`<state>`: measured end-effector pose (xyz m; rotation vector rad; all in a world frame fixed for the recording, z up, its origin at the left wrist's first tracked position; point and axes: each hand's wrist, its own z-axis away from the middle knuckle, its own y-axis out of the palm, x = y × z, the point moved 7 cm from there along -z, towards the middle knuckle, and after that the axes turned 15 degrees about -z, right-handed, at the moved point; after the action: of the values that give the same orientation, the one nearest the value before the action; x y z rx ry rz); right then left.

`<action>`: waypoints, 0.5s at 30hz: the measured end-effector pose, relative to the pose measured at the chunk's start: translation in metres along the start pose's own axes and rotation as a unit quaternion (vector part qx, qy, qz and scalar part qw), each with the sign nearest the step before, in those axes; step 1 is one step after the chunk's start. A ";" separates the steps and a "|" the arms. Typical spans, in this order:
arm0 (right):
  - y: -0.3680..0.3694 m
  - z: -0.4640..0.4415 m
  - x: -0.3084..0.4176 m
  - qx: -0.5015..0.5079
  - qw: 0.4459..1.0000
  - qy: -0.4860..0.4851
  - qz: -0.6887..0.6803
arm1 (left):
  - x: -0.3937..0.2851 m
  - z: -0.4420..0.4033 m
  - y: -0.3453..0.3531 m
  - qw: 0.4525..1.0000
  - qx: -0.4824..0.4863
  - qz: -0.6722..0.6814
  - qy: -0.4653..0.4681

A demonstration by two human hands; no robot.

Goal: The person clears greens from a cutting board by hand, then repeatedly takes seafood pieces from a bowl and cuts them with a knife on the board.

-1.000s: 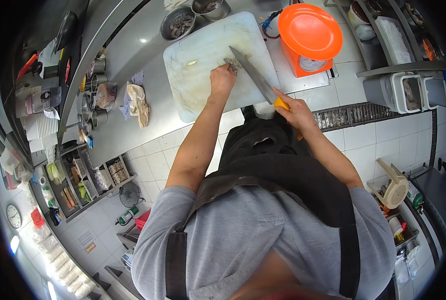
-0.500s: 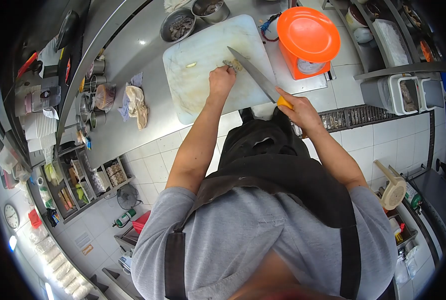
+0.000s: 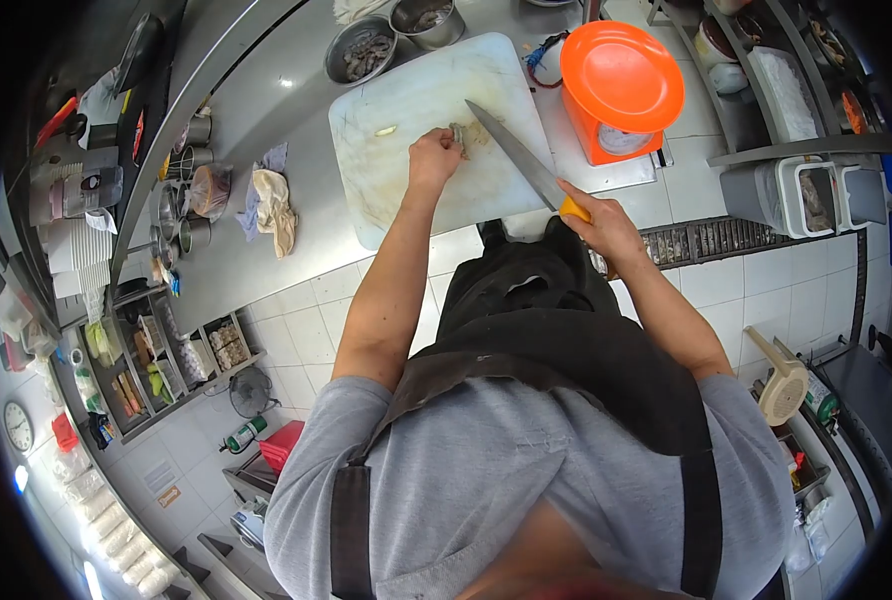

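Observation:
On the white cutting board (image 3: 371,195), my left hand (image 3: 435,160) is closed, its fingertips pinching a small grey piece of food (image 3: 457,132) that looks like raw shrimp. My right hand (image 3: 608,229) grips the yellow handle of a large kitchen knife (image 3: 516,158). Its blade slants across the board, tip pointing away from me, just right of my left fingers. Some brownish bits (image 3: 479,136) lie beside the blade. Farther left on the board is a small pale yellowish piece (image 3: 386,131).
Behind the board stand a metal bowl (image 3: 332,62) of greyish pieces and a metal pot (image 3: 436,36). An orange scale (image 3: 621,85) is at the right. Cloths (image 3: 274,208) lie on the steel counter (image 3: 236,255) to the left. White bins (image 3: 792,200) stand far right.
My left hand has drawn slightly left, away from the blade, with the grey piece. The knife has shifted a little to the right. The whole view has moved slightly.

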<state>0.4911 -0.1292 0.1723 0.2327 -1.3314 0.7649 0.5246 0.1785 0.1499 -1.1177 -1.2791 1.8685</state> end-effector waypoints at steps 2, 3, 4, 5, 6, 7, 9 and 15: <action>0.003 0.000 -0.005 0.001 1.000 0.021 -0.012 | 0.007 -0.002 0.005 1.000 0.007 0.005 0.005; 0.005 0.001 -0.005 0.002 1.000 0.021 -0.012 | 0.012 -0.005 0.009 1.000 0.002 0.024 0.018; 0.005 0.001 -0.005 -0.005 1.000 0.022 -0.018 | 0.017 -0.009 0.013 0.999 -0.002 0.042 0.031; 0.005 0.002 -0.005 -0.012 0.999 0.023 -0.025 | 0.018 -0.010 0.012 0.999 -0.003 0.043 0.030; 0.005 0.002 -0.004 -0.011 0.999 0.023 -0.024 | 0.019 -0.011 0.013 0.998 0.015 0.057 0.028; 0.005 0.002 -0.004 -0.010 0.999 0.034 -0.026 | 0.020 -0.012 0.015 0.997 0.033 0.072 0.025; 0.005 0.001 -0.004 -0.008 0.999 0.043 -0.028 | 0.012 -0.011 0.005 0.999 0.010 0.030 0.026; 0.002 -0.001 -0.003 0.004 0.999 0.046 -0.003 | -0.037 0.005 -0.002 0.993 -0.034 -0.091 0.066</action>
<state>0.4901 -0.1284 0.1686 0.2055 -1.2401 0.7671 0.5375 0.1466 0.1641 -1.1006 -1.3297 1.6023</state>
